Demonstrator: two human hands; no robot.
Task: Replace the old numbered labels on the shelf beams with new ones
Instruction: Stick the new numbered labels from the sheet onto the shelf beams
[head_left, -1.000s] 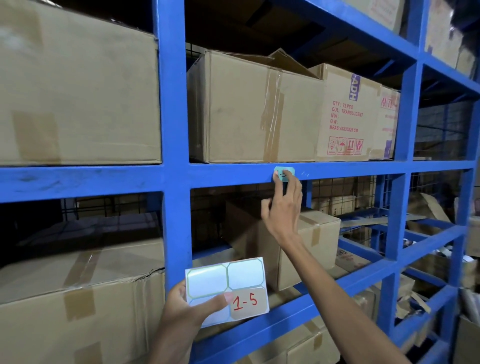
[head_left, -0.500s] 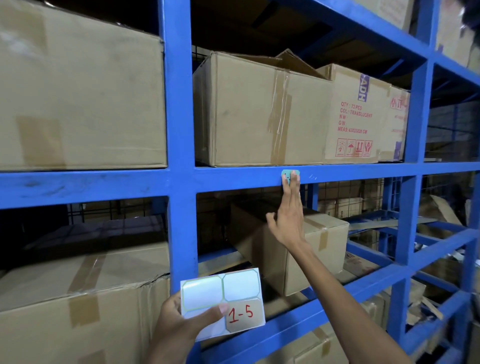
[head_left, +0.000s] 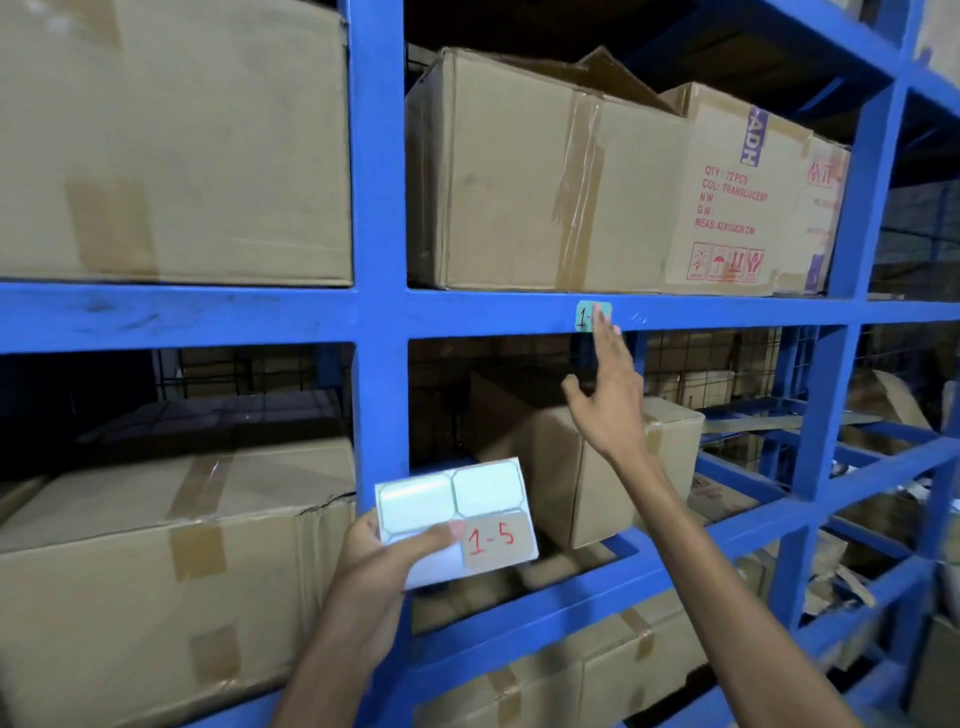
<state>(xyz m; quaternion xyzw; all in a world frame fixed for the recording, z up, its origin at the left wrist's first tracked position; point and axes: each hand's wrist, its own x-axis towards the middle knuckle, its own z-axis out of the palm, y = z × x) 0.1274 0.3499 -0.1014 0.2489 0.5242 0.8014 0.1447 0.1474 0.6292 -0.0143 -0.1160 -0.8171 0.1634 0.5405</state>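
Note:
A small teal label (head_left: 585, 317) with a red "1-" sits on the blue horizontal shelf beam (head_left: 493, 312). My right hand (head_left: 608, 395) reaches up with flat fingers; its fingertips press over the label's right half and hide the rest of the number. Lower down, my left hand (head_left: 379, 556) grips a white label sheet (head_left: 452, 514) by its lower left corner. The sheet carries two blank stickers on top and a brownish sticker marked "1-5" (head_left: 493, 538) in red at the lower right.
A blue upright post (head_left: 376, 208) stands left of the labelled spot. Large cardboard boxes (head_left: 540, 171) fill the shelf above the beam, and a smaller box (head_left: 571, 457) sits behind my right hand. More boxes (head_left: 156, 571) are stacked at lower left.
My right hand's fingers have slid to the right across the label, uncovering its left part with the "1-". My left hand still holds the sheet in about the same place.

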